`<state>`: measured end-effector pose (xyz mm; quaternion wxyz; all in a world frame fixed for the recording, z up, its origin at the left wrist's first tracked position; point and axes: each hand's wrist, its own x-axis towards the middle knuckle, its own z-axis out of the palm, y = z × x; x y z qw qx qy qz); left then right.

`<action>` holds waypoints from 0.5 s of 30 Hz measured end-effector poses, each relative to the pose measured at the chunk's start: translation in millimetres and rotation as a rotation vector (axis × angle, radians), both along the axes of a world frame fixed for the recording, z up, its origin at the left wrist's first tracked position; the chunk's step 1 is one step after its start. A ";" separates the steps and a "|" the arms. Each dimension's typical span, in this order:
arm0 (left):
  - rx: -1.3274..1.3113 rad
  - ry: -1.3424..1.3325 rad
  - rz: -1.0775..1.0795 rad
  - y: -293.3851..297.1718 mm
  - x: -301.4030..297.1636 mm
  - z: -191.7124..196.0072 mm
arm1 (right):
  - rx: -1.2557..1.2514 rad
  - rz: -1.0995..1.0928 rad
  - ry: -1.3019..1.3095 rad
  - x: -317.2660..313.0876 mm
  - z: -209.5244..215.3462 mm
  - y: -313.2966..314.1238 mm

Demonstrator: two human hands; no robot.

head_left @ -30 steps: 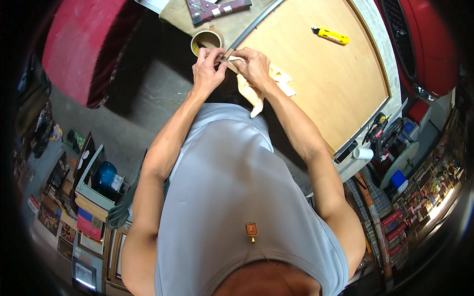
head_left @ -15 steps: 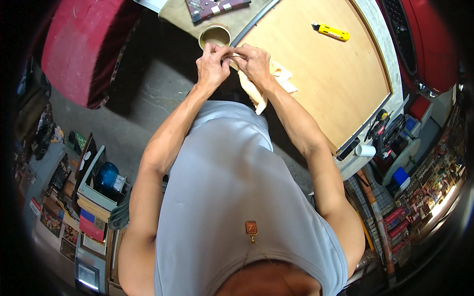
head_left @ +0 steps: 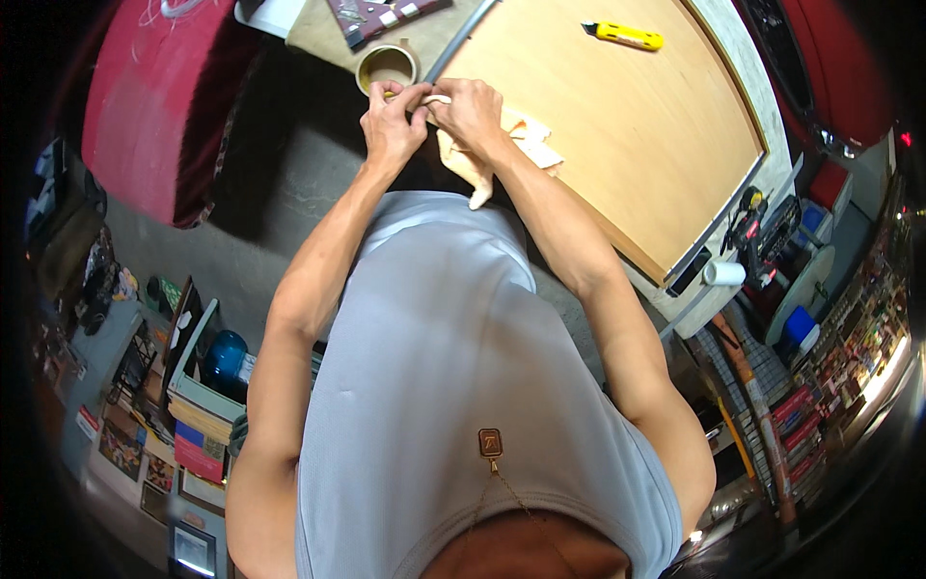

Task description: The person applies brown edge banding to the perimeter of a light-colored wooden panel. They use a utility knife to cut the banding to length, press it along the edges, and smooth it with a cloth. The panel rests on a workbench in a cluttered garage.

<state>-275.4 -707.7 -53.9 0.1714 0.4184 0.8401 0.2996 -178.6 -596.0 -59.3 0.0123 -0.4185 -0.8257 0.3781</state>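
Observation:
My left hand (head_left: 394,125) and my right hand (head_left: 468,114) meet at the near-left corner of a wooden panel (head_left: 617,125). Both are closed, with the fingers pinched around a thin pale strip (head_left: 436,98) stretched between them. I cannot tell whether the strip belongs to the cream cloth (head_left: 463,166) that hangs below my right hand. More crumpled cloth (head_left: 533,143) lies on the panel's edge beside my right wrist. Just beyond my left fingers stands a mug (head_left: 388,64). A grey edge strip (head_left: 461,41) runs along the panel's left side.
A yellow utility knife (head_left: 625,36) lies on the panel's far part. Past the mug is a maroon case (head_left: 381,17). A white cup (head_left: 723,273) and a red-and-black power tool (head_left: 745,232) sit at the table's right end. A red-covered object (head_left: 154,106) stands at left.
The view has shifted slightly, so the table and hands sit further left. More of the pale strip shows between my fingers. Both hands remain pinched together near the mug.

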 end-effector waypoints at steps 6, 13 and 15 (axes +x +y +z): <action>-0.064 0.102 -0.078 2.2 -5.7 5.3 | 0.045 0.271 -0.163 63.5 22.0 25.1; -0.224 0.217 0.018 12.9 0.8 6.4 | 0.128 0.357 -0.354 247.2 25.1 31.8; -0.314 0.128 0.014 9.6 6.1 6.7 | 0.080 0.389 -0.479 288.8 28.9 23.1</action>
